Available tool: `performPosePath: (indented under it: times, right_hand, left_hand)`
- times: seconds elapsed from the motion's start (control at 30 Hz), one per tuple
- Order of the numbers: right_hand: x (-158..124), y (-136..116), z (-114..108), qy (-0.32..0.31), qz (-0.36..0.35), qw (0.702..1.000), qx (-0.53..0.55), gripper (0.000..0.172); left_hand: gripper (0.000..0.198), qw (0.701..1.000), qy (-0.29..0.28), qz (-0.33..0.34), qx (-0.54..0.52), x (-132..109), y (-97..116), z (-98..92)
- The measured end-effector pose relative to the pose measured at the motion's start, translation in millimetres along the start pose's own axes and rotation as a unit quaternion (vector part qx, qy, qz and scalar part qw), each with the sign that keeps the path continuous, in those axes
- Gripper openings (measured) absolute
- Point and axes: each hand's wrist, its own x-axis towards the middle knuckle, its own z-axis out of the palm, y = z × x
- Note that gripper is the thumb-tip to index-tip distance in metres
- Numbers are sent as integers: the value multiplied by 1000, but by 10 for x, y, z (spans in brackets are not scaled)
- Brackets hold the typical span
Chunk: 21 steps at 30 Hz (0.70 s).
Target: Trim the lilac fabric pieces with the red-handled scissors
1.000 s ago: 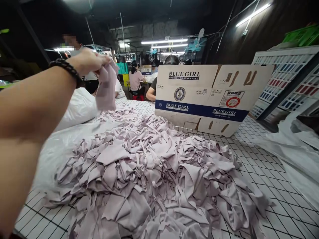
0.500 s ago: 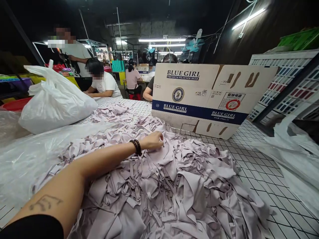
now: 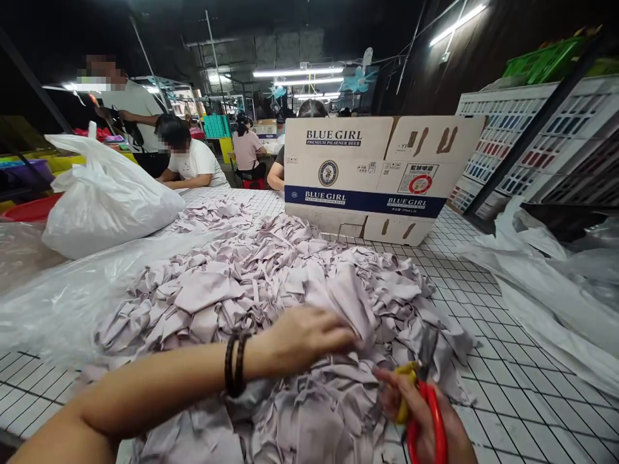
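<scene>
A large heap of pale lilac-grey cut fabric [image 3: 207, 290] with narrow straps spreads over the gridded table. My left hand [image 3: 309, 338], with dark bead bracelets at the wrist, is over the middle of the heap. Its fingers are closed on a lilac-grey fabric piece [image 3: 351, 303], which is lifted and blurred by motion. Low on the right, my right hand [image 3: 420, 409] grips scissors [image 3: 439, 425] with red and yellow handles. Their dark blades point up and away over the right side of the heap. The fingertips of both hands are near each other but apart.
A Blue Girl beer carton [image 3: 358, 174] stands behind the heap. Full white plastic bag [image 3: 111, 200] and clear plastic sheeting [image 3: 72, 303] lie at left; white plastic [image 3: 541, 290] lies at right. White crates [image 3: 522, 129] stack at right. Several people sit or stand behind.
My left hand has come nearer and lower, bringing a fabric piece with it. My right hand with the scissors has entered at lower right. The view has shifted slightly right.
</scene>
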Motion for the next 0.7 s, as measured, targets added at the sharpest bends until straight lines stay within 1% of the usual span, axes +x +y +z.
performPosePath:
  times: [0.03,0.07,0.1,0.13,0.17,0.2,0.23,0.3,0.33,0.37,0.4,0.43,0.47,0.5,0.57,0.63,0.7]
  right_hand:
    - [-11,-19,55,-26,7,999,34,38]
    - [-29,-23,96,-59,8,997,47,36]
    - [-51,-11,117,-84,8,995,49,34]
    - [-75,15,112,-96,8,994,44,33]
    - [-98,52,81,-96,12,995,34,32]
    - [-118,94,25,-81,21,996,28,32]
    - [-134,137,-51,-60,33,997,27,32]
    - [-153,210,-231,-15,52,998,33,32]
    - [-158,235,-319,2,55,998,38,32]
    - [-161,252,-395,17,52,998,41,32]
    - [-165,260,-454,29,46,998,43,31]
    - [-170,263,-494,38,41,998,44,30]
    - [-176,261,-517,45,36,997,45,30]
    - [-185,258,-525,49,34,997,46,30]
    - [-206,253,-513,54,29,997,48,32]
    - [-225,257,-493,53,26,997,50,34]
    - [-238,264,-486,48,25,997,53,34]
  left_hand:
    - [21,999,-17,40,10,-95,208,107]
    - [22,998,-42,54,15,-196,393,221]
    - [23,997,-64,47,7,-300,549,331]
    - [24,996,-80,29,-16,-404,671,428]
    - [26,995,-86,6,-57,-505,758,508]
    - [27,991,-79,-22,-109,-599,811,565]
    - [27,983,-59,-54,-163,-684,832,601]
    - [23,963,5,-134,-235,-813,797,617]
    - [27,954,43,-175,-239,-851,754,609]
    - [33,949,76,-208,-225,-870,702,597]
    - [39,949,96,-228,-198,-870,648,585]
    - [44,953,101,-232,-165,-851,596,578]
    - [48,961,91,-227,-132,-815,547,576]
    - [52,969,70,-215,-101,-766,504,580]
    - [57,981,13,-186,-54,-639,427,594]
    - [55,985,-46,-164,-29,-500,356,596]
    - [48,981,-110,-154,-36,-380,295,564]
